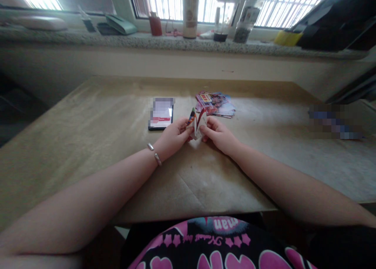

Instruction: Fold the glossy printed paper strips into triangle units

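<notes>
A small piece of folded paper (201, 129), white with coloured printed parts, stands up between my hands over the table. It is creased into points, with a gap down its middle. My left hand (178, 132) pinches its left side between thumb and fingers. On the other side, my right hand (216, 131) grips the paper the same way. A phone or small tablet (160, 122) with a lit, partly blurred screen lies just beyond my left hand. Behind my right hand rests a fanned pile of glossy colour-printed sheets (217, 102).
The tan table (88, 124) reaches back to the wall. A blurred bluish item (331, 122) lies at its right. On the stone windowsill (170, 41) stand a red bottle (155, 24), a tall pale cylinder (190, 14), a glass jar (245, 24) and a yellow object (288, 38).
</notes>
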`<action>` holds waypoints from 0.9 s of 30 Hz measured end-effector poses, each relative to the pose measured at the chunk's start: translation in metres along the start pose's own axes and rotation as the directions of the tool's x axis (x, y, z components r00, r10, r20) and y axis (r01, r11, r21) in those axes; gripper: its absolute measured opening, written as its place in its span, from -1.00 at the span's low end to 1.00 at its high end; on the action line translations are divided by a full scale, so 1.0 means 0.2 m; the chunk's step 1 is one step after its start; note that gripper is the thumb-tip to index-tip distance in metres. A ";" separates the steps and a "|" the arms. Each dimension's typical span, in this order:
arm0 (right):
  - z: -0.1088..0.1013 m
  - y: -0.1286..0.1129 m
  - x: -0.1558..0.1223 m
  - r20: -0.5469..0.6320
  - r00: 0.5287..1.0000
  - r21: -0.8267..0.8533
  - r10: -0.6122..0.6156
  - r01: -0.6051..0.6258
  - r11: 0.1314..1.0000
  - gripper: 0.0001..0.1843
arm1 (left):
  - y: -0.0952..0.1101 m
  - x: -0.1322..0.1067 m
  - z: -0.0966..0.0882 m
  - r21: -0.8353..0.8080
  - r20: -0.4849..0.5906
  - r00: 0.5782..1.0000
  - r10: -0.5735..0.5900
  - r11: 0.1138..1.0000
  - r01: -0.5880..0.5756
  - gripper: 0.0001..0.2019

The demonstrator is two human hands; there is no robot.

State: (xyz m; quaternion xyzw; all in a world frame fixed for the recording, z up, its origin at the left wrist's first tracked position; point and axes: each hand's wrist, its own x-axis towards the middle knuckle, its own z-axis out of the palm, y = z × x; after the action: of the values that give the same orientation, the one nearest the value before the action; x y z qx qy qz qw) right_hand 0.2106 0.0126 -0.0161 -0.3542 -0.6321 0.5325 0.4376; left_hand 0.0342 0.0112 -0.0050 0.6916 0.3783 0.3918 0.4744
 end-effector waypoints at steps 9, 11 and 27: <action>0.00 0.00 0.00 -0.024 0.999 -0.079 -0.045 0.043 0.996 -0.53 | 0.00 0.00 0.00 -0.072 -0.140 0.982 0.129 0.987 -0.140 -0.80; 0.01 0.00 -0.01 -0.025 0.998 -0.068 -0.062 0.060 0.996 -0.54 | 0.00 0.00 0.00 -0.074 -0.153 0.979 0.131 0.987 -0.144 -0.82; 0.03 -0.04 -0.05 -0.169 0.963 -0.174 -0.209 0.180 0.968 -0.70 | 0.04 -0.03 0.01 -0.004 -0.208 0.942 0.263 0.963 -0.270 -0.85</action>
State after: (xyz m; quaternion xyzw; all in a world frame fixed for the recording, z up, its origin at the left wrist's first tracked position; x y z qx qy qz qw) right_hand 0.2087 -0.0002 -0.0106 -0.3718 -0.6600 0.3999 0.5160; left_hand 0.0350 0.0029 0.0005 0.6845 0.3220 0.5277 0.3864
